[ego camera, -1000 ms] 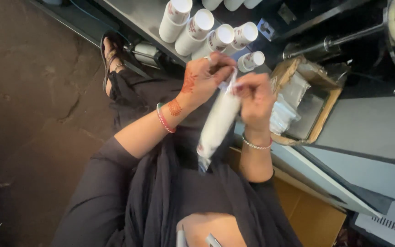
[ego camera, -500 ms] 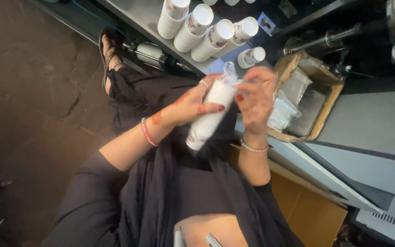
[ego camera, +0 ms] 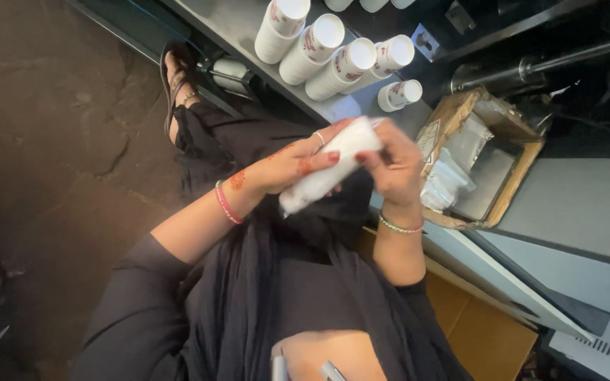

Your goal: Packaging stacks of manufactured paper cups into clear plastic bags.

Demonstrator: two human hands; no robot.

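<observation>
1. The white roll (ego camera: 327,168), a stack-like cylinder wrapped in clear film, is held in the air in front of the person's dark clothing, just short of the grey worktop (ego camera: 248,28) edge.
2. The left hand (ego camera: 292,166) is wrapped around the roll's middle, fingers curled over its top and thumb beneath, gripping it firmly; the roll's lower end sticks out below this hand.
3. The right hand (ego camera: 393,166) is closed over the roll's upper end, its fingertips pinching there; what exactly they pinch is hidden by the fingers.
4. Beyond the roll, on the worktop, lie five stacks of white paper cups (ego camera: 340,60) on their sides, side by side, open rims facing the camera.
5. Right of the roll sits an open cardboard box (ego camera: 513,166) with clear plastic bags (ego camera: 446,183) inside.
6. Left of the roll, below the worktop, a sandalled foot (ego camera: 176,79) rests on the brown floor (ego camera: 44,127).
7. Bracelets circle both wrists next to the roll.
</observation>
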